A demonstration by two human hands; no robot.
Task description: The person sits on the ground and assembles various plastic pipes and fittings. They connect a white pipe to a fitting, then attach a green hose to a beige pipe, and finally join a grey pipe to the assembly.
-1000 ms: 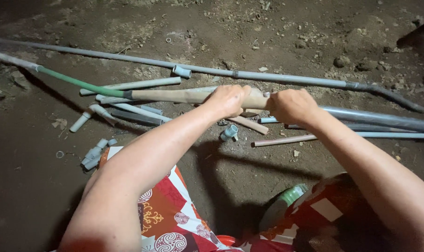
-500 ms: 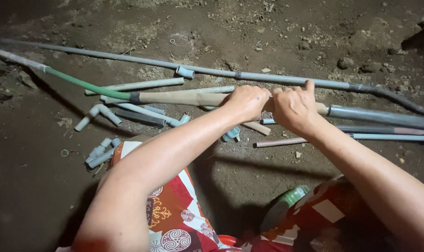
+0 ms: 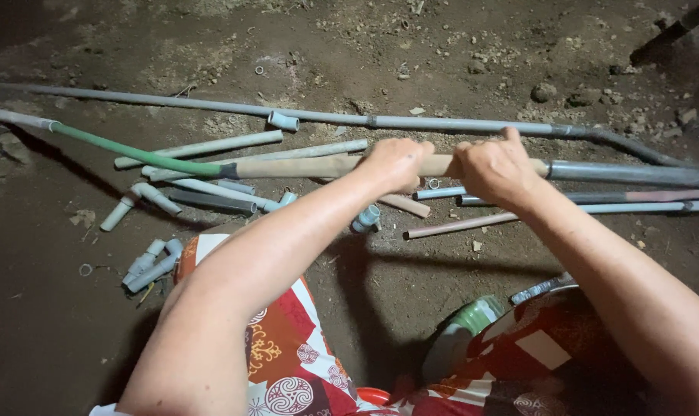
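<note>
Both my hands grip one long pipe assembly held level above the dirt floor. My left hand is closed around its tan middle section. My right hand is closed around the same section a little to the right, thumb raised. To the left the tan section joins a green length and then a grey end. To the right it runs into a grey pipe that leaves the frame.
Several loose grey pipe pieces and elbow fittings lie on the dirt at left. A long grey pipe crosses behind. Thin pipes lie under my right wrist. A green-and-white container sits by my patterned red clothing.
My hands have shifted slightly along the tan section, the right one closer to the left, thumb lifted. The view has moved a little; the pipe stays held.
</note>
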